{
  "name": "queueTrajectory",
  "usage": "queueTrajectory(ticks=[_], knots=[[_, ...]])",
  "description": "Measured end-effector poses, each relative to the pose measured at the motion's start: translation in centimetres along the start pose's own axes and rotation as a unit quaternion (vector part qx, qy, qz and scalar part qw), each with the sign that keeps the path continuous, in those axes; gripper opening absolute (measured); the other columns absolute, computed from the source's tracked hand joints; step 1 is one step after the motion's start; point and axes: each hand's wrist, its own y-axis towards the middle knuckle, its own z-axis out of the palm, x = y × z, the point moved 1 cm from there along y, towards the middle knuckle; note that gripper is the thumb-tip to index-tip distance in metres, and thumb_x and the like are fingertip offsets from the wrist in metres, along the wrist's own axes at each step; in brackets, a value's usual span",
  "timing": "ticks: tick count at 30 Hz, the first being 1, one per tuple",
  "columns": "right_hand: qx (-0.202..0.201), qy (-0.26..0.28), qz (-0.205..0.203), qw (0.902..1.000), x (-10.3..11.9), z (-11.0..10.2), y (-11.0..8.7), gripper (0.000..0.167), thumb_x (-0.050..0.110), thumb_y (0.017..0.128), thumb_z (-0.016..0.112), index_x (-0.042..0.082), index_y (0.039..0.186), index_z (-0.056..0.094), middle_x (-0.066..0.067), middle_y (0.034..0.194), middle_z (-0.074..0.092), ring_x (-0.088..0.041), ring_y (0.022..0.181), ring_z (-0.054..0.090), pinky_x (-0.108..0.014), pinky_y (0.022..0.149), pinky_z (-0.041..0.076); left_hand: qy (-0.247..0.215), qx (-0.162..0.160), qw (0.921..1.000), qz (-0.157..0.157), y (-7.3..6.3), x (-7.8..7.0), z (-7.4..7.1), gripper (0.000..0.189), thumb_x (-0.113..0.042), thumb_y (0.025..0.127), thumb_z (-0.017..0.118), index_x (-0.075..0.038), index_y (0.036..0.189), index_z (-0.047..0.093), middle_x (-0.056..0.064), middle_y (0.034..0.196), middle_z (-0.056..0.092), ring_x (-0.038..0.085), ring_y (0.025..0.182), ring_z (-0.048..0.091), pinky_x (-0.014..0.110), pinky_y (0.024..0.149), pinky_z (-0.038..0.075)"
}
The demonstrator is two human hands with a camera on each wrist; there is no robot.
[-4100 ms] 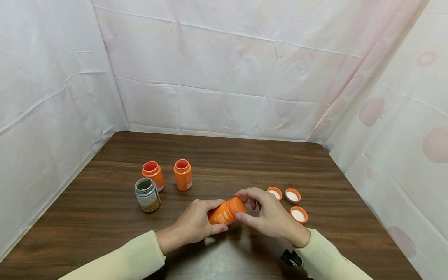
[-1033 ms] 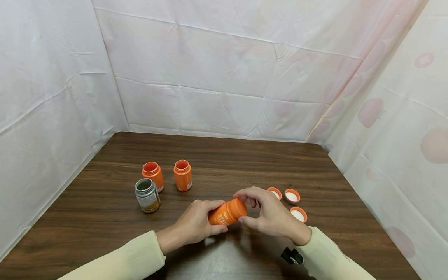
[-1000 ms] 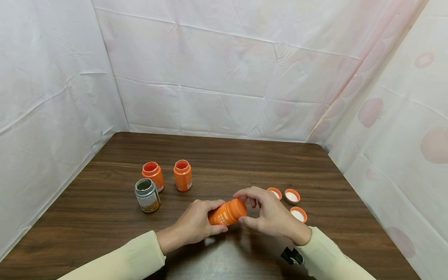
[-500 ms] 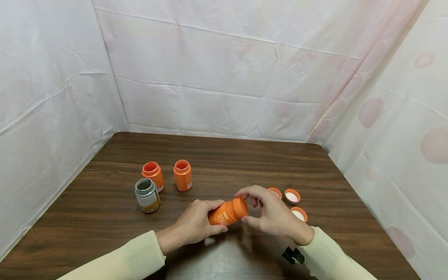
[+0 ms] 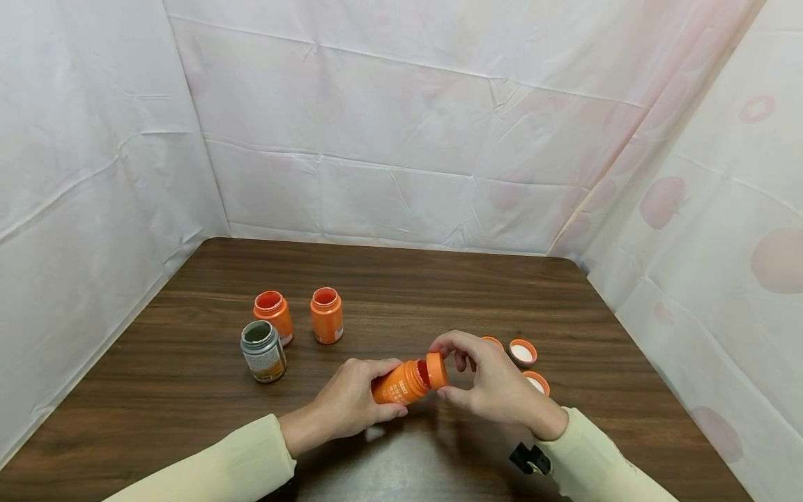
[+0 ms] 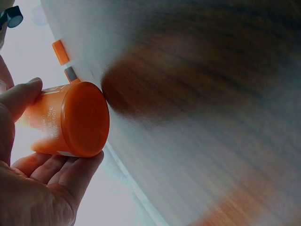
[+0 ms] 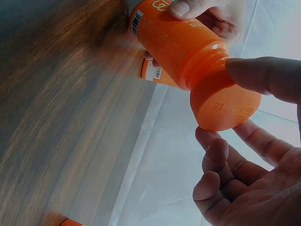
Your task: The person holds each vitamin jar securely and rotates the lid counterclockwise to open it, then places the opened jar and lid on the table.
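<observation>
My left hand [image 5: 351, 399] grips the body of an orange bottle [image 5: 395, 388], which lies tilted with its mouth toward the right. Between thumb and fingers my right hand [image 5: 486, 380] pinches the orange cap [image 5: 437, 371]. A gap shows between cap and bottle neck in the head view, with the dark red opening visible. The left wrist view shows the bottle's round base [image 6: 85, 120], thumb on one side and fingers on the other. In the right wrist view the cap's flat top [image 7: 225, 106] with raised lettering faces the camera.
At the left stand two uncapped orange bottles [image 5: 274, 319] [image 5: 327, 317] and an uncapped grey bottle [image 5: 263, 355]. Several loose caps lie upturned beyond my right hand, among them a dark-sided one [image 5: 523, 352] and an orange one [image 5: 537, 381]. White cloth [image 5: 389, 125] encloses the brown table [image 5: 401, 268].
The cap has come off the bottle neck and moved slightly right with my right hand. My left hand and the bottle have stayed nearly still.
</observation>
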Motion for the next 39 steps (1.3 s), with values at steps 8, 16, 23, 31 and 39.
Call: queueTrajectory(ticks=[8,16,23,31,39], knots=[[0.002,0.002,0.012,0.9999,-0.26,-0.22,-0.03,0.056,0.008,0.070,0.092,0.023,0.116,0.062,0.013,0.094,0.064,-0.016,0.076,0.056,-0.028,0.064,0.046,-0.002,-0.005,1.0000,0.000,-0.05,0.04,-0.01,0.045,-0.023,0.077,0.093,-0.024,0.118,0.072,-0.015,0.094,0.069,0.002,0.079,0.061,0.027,0.074,0.052],[-0.006,0.004,0.007,0.9999,-0.52,-0.27,-0.13,0.056,0.007,0.069,0.091,0.022,0.114,0.061,0.015,0.094,0.063,-0.014,0.075,0.056,-0.026,0.063,0.046,-0.009,-0.006,0.9999,-0.004,-0.07,-0.01,-0.05,0.045,-0.023,0.078,0.092,-0.022,0.118,0.072,-0.014,0.096,0.070,0.003,0.080,0.062,0.028,0.076,0.054],[-0.011,-0.008,0.023,0.9996,-0.67,-0.31,-0.29,0.057,0.008,0.067,0.092,0.023,0.112,0.060,0.014,0.090,0.062,-0.015,0.075,0.056,-0.024,0.064,0.044,-0.010,-0.011,0.9999,-0.006,-0.04,0.01,-0.14,0.045,-0.022,0.078,0.092,-0.022,0.118,0.072,-0.013,0.095,0.070,0.003,0.080,0.063,0.028,0.075,0.054],[-0.008,0.000,0.039,0.9992,-0.75,-0.29,-0.43,0.056,0.007,0.069,0.092,0.020,0.112,0.060,0.013,0.091,0.062,-0.015,0.074,0.056,-0.024,0.065,0.044,-0.015,-0.018,0.9997,-0.005,-0.03,0.03,-0.21,0.046,-0.021,0.078,0.092,-0.020,0.119,0.072,-0.012,0.096,0.071,0.004,0.081,0.063,0.027,0.076,0.054],[-0.016,0.010,0.048,0.9986,-0.94,-0.23,-0.72,0.053,0.007,0.069,0.092,0.017,0.111,0.060,0.011,0.091,0.063,-0.018,0.074,0.057,-0.028,0.063,0.046,-0.018,-0.023,0.9996,-0.003,-0.05,0.10,-0.23,0.045,-0.021,0.078,0.092,-0.020,0.118,0.072,-0.012,0.096,0.070,0.005,0.081,0.064,0.027,0.075,0.054]])
